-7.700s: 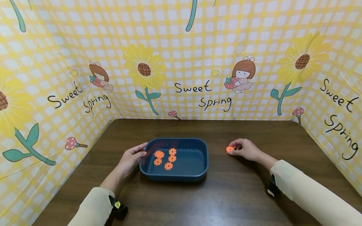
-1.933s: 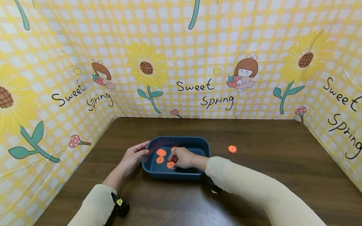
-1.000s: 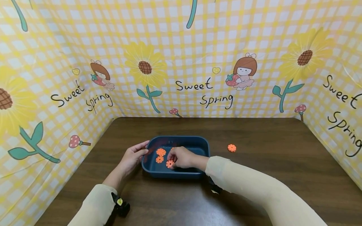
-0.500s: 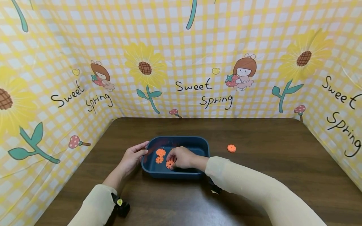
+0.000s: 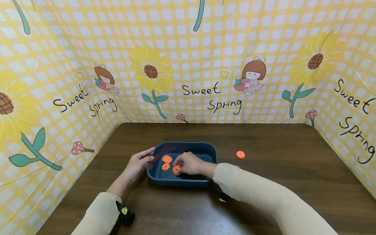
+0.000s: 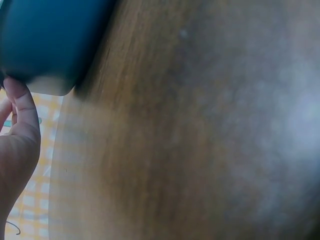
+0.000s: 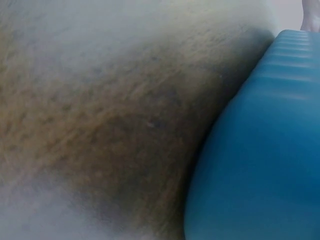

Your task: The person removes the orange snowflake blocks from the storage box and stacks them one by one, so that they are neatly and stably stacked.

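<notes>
In the head view a dark blue rectangular tub (image 5: 188,182) stands on the table. My left hand (image 5: 135,166) grips its left end, thumb at the rim; the left wrist view shows the thumb (image 6: 19,90) against the tub's blue wall (image 6: 55,40). My right hand (image 5: 189,163) reaches down inside the tub and pinches a notched orange plastic disc (image 5: 176,169) between thumb and fingers. Left of it, on the tub floor, lie more orange discs (image 5: 165,166), some overlapping. The right hand covers part of the tub floor. The right wrist view shows only the tub's outer wall (image 7: 265,150) and table.
One orange disc (image 5: 240,154) lies on the brown wooden table (image 5: 273,143), right of the tub. A yellow checked cloth (image 5: 188,58) with printed flowers rises along the back and both sides of the table.
Since the oldest frame, the right hand has let go of the disc on the table and moved left into the tub. Over the last second, the pinched disc has shifted slightly; the left hand stays put.
</notes>
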Tool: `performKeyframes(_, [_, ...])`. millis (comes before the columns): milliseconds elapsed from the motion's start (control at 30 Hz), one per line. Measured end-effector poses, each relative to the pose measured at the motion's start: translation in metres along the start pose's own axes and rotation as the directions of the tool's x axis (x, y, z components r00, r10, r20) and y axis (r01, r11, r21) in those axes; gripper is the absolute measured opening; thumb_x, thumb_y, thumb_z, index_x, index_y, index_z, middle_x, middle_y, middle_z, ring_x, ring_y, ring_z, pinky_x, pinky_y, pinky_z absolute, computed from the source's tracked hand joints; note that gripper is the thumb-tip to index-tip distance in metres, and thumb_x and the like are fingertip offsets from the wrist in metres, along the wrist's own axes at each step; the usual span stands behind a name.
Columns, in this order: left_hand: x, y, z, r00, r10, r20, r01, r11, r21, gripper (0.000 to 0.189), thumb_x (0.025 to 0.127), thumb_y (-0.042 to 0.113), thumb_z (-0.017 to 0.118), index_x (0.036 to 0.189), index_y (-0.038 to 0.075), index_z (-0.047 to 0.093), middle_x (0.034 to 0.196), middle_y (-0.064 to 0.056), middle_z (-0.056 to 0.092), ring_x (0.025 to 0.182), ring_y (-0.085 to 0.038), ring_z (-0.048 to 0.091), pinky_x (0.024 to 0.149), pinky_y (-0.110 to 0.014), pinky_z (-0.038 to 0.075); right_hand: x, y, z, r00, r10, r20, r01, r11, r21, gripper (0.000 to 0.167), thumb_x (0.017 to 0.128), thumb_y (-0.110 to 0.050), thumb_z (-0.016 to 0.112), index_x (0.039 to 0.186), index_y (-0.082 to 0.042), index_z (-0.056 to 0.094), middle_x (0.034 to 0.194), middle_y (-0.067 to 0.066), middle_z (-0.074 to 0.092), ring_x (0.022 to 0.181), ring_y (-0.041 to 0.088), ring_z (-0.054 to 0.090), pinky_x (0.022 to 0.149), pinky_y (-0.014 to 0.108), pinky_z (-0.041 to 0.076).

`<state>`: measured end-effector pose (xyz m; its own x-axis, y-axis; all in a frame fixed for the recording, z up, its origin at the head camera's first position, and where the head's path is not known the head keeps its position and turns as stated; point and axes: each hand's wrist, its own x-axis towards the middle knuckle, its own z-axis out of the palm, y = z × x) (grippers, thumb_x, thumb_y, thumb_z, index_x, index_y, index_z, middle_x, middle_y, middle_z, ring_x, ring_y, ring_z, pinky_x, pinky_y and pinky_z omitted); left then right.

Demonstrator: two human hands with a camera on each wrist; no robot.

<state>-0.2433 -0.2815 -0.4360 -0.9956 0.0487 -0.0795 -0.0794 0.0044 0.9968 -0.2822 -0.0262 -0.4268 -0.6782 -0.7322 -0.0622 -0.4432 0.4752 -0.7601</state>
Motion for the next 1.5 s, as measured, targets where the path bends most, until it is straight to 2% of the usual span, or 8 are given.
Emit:
performKeyframes(233, [0.0,-0.001,-0.002,1.0,0.009,0.008,-0.01,1.0,0.014,0.051,0.095,0.005,0.06,0.143,-0.003,0.043,0.129,-0.009,0.059,0.106,-0.013,0.061,0.087,-0.03,0.052,0.0,-0.001,-0.002,1.0,0.031,-0.002,-0.031,0.998,0.053,0.023,0.08,-0.012,0.081,0.1,-0.009,0.072,0.08,-0.003,0.066,0.071,0.01,0.059,0.066,0.022,0.051])
performKeyframes(433, [0.0,-0.001,-0.001,1.0,0.009,0.002,-0.009,0.999,0.035,0.05,0.096,0.005,0.059,0.143,-0.002,0.045,0.135,-0.015,0.055,0.109,-0.017,0.06,0.087,-0.032,0.052,-0.001,-0.004,-0.004,0.998,0.054,-0.032,-0.049,0.991,0.125,0.022,0.078,-0.011,0.082,0.097,-0.009,0.071,0.079,0.001,0.064,0.07,0.012,0.055,0.064,0.023,0.05])
performKeyframes(600, [0.0,-0.001,-0.001,1.0,-0.008,-0.004,0.008,0.999,0.042,0.049,0.097,0.005,0.058,0.144,-0.001,0.044,0.138,-0.017,0.051,0.112,-0.02,0.058,0.088,-0.032,0.052,-0.002,-0.007,-0.005,0.995,0.089,-0.042,-0.078,0.973,0.215,0.023,0.078,-0.011,0.082,0.096,-0.01,0.069,0.078,0.003,0.066,0.069,0.013,0.06,0.063,0.027,0.053])
performKeyframes(767, [-0.001,0.0,0.0,1.0,-0.005,-0.011,0.006,1.0,0.022,0.049,0.096,0.004,0.058,0.143,-0.001,0.045,0.136,-0.014,0.055,0.11,-0.018,0.06,0.087,-0.031,0.052,-0.003,-0.01,-0.01,0.994,0.089,-0.058,-0.066,0.949,0.308,0.024,0.079,-0.008,0.081,0.099,-0.008,0.068,0.077,0.007,0.069,0.07,0.018,0.066,0.062,0.033,0.056])
performKeyframes(1000, [-0.001,0.001,0.0,1.0,-0.007,0.0,0.007,1.0,0.005,0.05,0.096,0.003,0.059,0.143,-0.002,0.043,0.133,-0.012,0.056,0.106,-0.013,0.06,0.086,-0.028,0.052,-0.01,-0.012,-0.019,0.993,0.094,-0.076,-0.06,0.929,0.365,0.025,0.08,-0.008,0.079,0.103,-0.007,0.069,0.079,0.008,0.068,0.068,0.02,0.066,0.067,0.039,0.057])
performKeyframes(1267, [-0.001,0.001,0.0,1.0,-0.012,-0.003,0.012,1.0,-0.006,0.051,0.095,0.002,0.059,0.143,-0.004,0.042,0.13,-0.012,0.058,0.104,-0.012,0.061,0.087,-0.029,0.052,-0.024,-0.016,-0.032,0.99,0.088,-0.106,-0.036,0.908,0.417,0.025,0.082,-0.006,0.077,0.106,-0.005,0.069,0.087,0.008,0.068,0.081,0.028,0.067,0.076,0.045,0.056])
performKeyframes(1500, [0.001,0.001,-0.001,1.0,-0.021,-0.007,0.021,0.999,0.03,0.05,0.096,0.005,0.059,0.144,-0.001,0.044,0.139,-0.018,0.05,0.109,-0.015,0.06,0.09,-0.032,0.05,-0.035,-0.014,-0.045,0.99,0.055,-0.132,0.012,0.887,0.461,0.031,0.083,-0.004,0.075,0.113,0.001,0.066,0.089,0.01,0.068,0.088,0.039,0.065,0.077,0.047,0.055])
